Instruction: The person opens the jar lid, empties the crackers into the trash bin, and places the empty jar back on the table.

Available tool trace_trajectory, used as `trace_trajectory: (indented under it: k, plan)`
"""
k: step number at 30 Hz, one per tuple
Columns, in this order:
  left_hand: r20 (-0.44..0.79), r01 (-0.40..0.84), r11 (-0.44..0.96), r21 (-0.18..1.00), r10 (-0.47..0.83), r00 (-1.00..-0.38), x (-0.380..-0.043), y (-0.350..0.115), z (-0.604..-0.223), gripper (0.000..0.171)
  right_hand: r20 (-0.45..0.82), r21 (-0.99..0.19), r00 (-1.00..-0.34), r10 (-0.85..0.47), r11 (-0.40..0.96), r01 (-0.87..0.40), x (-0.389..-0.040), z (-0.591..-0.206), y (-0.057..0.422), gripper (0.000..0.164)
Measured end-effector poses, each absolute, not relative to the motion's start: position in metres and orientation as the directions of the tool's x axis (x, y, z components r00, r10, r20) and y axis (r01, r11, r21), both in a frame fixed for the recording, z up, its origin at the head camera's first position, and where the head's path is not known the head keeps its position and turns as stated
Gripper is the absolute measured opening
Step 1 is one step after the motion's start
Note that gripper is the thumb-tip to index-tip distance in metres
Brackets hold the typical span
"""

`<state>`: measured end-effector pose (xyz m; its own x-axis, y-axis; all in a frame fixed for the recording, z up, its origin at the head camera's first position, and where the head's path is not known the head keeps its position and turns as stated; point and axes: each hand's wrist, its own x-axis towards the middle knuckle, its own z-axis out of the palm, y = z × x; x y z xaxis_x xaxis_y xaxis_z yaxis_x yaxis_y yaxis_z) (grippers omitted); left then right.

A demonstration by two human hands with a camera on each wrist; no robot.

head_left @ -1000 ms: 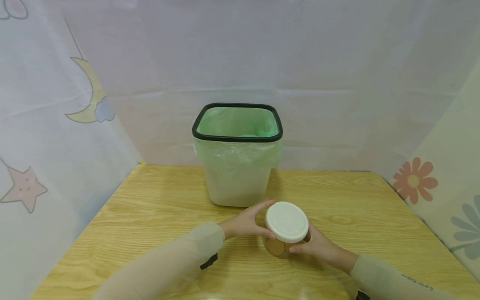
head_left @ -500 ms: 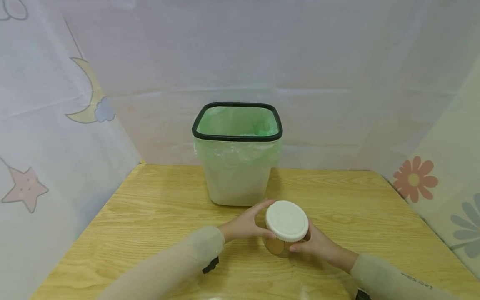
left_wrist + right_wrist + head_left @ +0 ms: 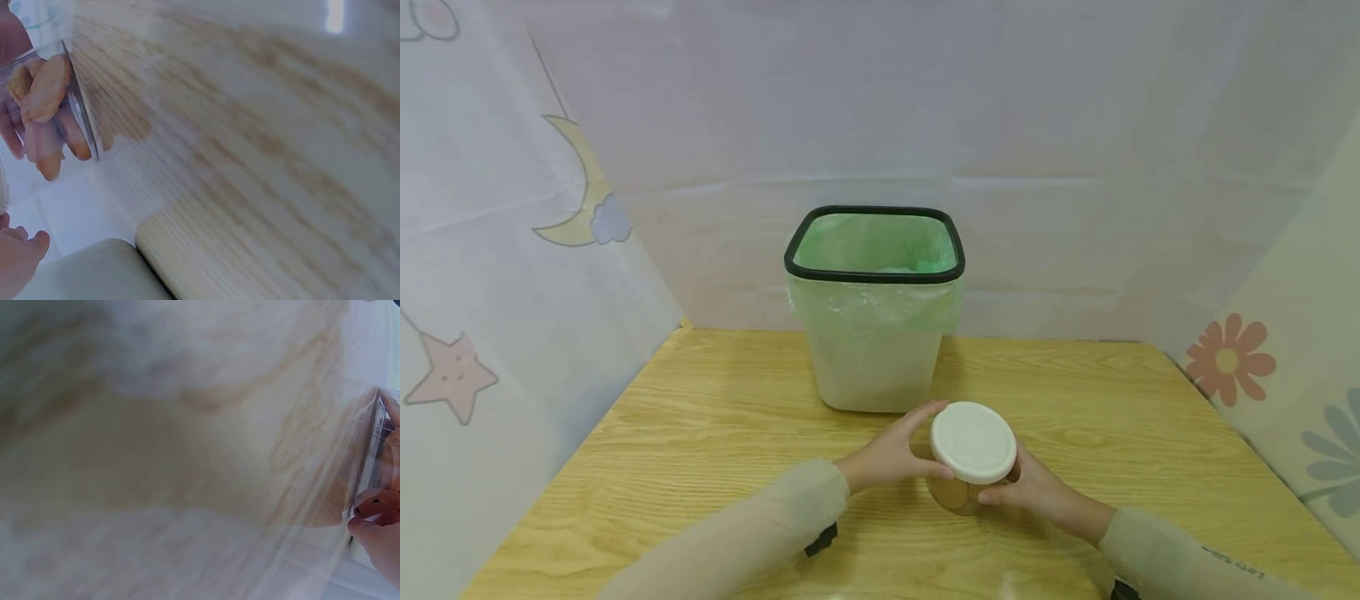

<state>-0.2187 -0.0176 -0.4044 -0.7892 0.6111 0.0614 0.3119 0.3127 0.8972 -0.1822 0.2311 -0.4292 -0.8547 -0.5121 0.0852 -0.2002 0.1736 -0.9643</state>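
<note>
Pale, lightly creased cloth (image 3: 850,108) hangs behind a wooden table (image 3: 715,392) with a glossy, wavy grain. A smooth, whitish bin (image 3: 876,367) with rounded corners and a black rim (image 3: 875,277) stands on it, lined with thin, translucent green plastic (image 3: 876,307). Two arms in plain, light sleeves (image 3: 737,529) reach in from the near edge. Between them, just in front of the bin and to its right, a clear jar (image 3: 957,502) stands upright, topped by a round, white lid (image 3: 973,442) with a flat face. The left hand (image 3: 891,454) pinches the lid's edge between spread thumb and fingers; the right hand (image 3: 1041,496) curls round the jar's side, below the lid. Through the clear wall show smooth, rounded brown pieces (image 3: 50,90), some elongated, piled together.
</note>
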Motion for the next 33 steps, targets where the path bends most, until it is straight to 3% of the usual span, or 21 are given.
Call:
trace_trajectory:
  k: [33]
  plan:
    - [0.129, 0.330, 0.313, 0.890, 0.522, -0.843, -0.201, -0.009, -0.413, 0.090, 0.065, -0.965, -0.864, -0.500, 0.190, -0.183, -0.180, -0.426, 0.231, 0.100]
